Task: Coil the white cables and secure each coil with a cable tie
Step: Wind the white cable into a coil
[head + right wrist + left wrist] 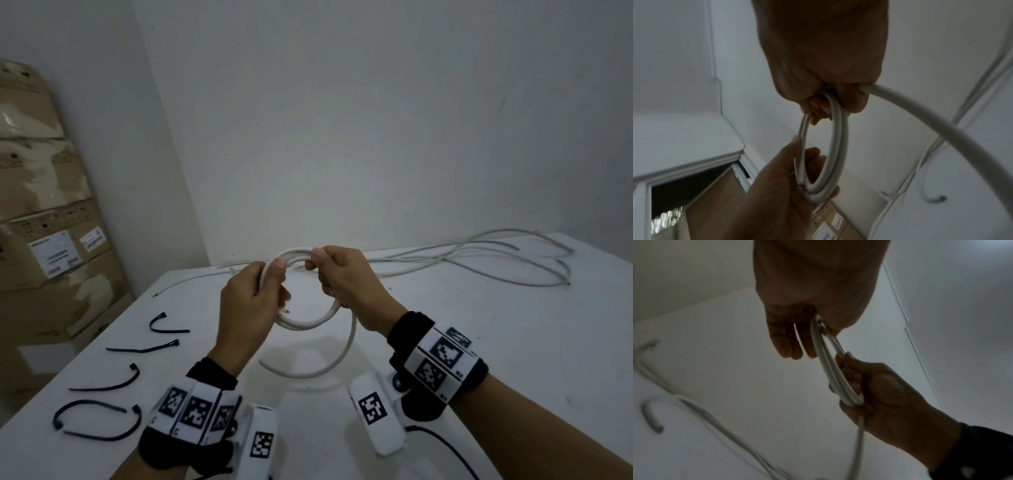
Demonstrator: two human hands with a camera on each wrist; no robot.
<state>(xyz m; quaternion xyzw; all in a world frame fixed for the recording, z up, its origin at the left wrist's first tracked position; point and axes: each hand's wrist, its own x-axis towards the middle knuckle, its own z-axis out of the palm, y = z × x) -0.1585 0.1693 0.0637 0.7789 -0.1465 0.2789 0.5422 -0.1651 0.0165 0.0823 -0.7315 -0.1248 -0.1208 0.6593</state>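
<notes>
White cable coil [301, 291] was held above the surface [479, 342]: left grip [250, 301] and right grip [349, 284] each closed round it; black ties [102, 387] near left edge.

Storeroom: stacked cardboard boxes [44, 205]

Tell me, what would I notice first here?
Probably the white coil held up over the table, gripped by the left hand on one side and the right hand on the other. Next, the black ties lying on the table's left, and loose cables sprawled at the back right.
</notes>
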